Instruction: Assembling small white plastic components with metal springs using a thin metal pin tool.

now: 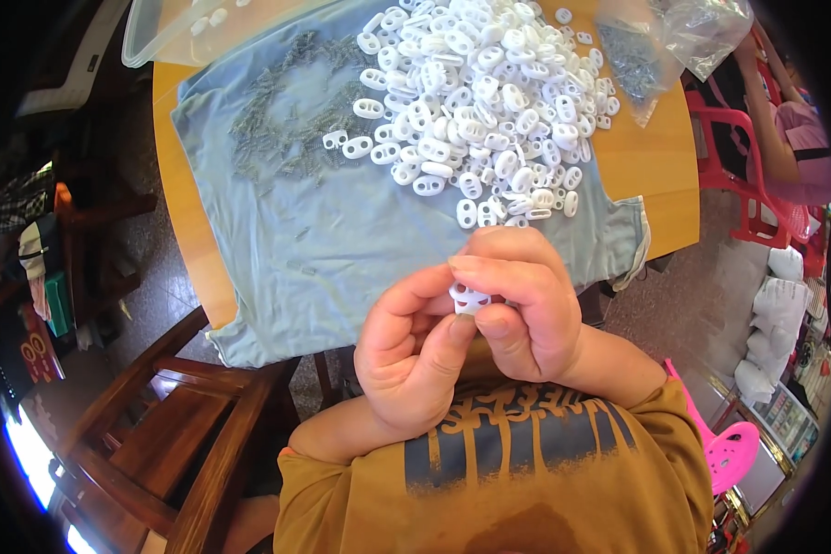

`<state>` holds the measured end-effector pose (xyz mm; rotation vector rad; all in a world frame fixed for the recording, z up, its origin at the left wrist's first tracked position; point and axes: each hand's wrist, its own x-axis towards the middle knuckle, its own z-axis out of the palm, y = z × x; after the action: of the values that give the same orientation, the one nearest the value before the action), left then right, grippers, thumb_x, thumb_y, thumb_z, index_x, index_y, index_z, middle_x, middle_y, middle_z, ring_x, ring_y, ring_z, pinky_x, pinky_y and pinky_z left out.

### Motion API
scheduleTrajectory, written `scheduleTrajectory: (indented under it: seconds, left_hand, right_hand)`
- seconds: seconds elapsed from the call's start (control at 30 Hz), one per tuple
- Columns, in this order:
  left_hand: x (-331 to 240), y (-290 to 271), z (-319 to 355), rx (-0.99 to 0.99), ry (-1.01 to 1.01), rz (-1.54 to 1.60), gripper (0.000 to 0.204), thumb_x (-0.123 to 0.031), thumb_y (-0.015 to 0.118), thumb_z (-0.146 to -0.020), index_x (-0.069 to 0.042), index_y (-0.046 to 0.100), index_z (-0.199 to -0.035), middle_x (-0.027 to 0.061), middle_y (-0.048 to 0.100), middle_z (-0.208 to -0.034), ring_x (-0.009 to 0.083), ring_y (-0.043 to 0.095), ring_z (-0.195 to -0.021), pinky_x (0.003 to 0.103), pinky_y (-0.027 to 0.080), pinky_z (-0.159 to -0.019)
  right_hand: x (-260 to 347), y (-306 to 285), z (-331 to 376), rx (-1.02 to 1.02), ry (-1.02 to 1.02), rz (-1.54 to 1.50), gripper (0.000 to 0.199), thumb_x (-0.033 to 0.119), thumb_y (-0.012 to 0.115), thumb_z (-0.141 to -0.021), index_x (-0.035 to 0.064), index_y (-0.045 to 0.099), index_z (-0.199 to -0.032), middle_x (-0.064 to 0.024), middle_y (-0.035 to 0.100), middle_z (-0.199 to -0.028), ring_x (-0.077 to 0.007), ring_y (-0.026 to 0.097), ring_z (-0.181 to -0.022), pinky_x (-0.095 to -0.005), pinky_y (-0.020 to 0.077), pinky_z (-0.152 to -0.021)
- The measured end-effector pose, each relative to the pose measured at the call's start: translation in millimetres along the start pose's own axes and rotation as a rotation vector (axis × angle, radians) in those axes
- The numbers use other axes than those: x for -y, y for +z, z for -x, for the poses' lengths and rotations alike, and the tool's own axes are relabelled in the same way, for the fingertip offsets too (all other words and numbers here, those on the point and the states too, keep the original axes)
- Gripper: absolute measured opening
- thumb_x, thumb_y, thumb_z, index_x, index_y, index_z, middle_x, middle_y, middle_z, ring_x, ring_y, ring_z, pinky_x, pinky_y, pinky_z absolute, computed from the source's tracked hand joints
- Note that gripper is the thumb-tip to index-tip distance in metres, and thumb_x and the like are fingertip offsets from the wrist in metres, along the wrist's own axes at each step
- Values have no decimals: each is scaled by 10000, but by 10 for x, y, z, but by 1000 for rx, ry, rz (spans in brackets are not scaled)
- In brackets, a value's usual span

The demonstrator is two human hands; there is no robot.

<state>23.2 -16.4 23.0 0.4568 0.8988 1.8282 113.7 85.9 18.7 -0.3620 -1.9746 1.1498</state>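
Close in front of my chest, both hands meet around a small white plastic cord lock with holes through it. The fingertips of my left hand pinch it from the left. From the right, the thumb and forefinger of my right hand press on it. My fingers cover part of the piece. Beyond them lies a big heap of loose white cord lock pieces, mostly oval with two holes. Left of that heap, many small metal springs are scattered over a grey-blue cloth.
The cloth drapes over a yellow wooden table. At the far left stands a clear plastic tub; at the far right lies a bag of springs. A wooden chair is at left. Another person sits near a red chair.
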Motion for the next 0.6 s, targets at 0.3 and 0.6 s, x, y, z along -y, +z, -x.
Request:
scheduleTrajectory:
  seconds: [0.3, 0.6]
  left_hand:
    - [64, -31, 39, -13, 43, 21, 348, 57, 491, -886, 46, 409, -1224, 143, 571, -1112, 145, 555, -1014, 270, 435, -897]
    - [74, -9, 37, -25, 74, 5, 337, 48, 488, -891, 45, 414, -1219, 134, 574, -1108, 136, 558, -1000, 259, 436, -883]
  right_hand:
    - [-44, 52, 44, -52, -42, -27, 242, 137, 568, -874, -36, 559, -1043, -120, 541, -843, -216, 523, -667, -303, 447, -567]
    - [-58, 94, 38, -102, -86, -19, 222, 132, 572, -870, -36, 568, -1015, -124, 546, -825, -216, 509, -635, -306, 431, -547]
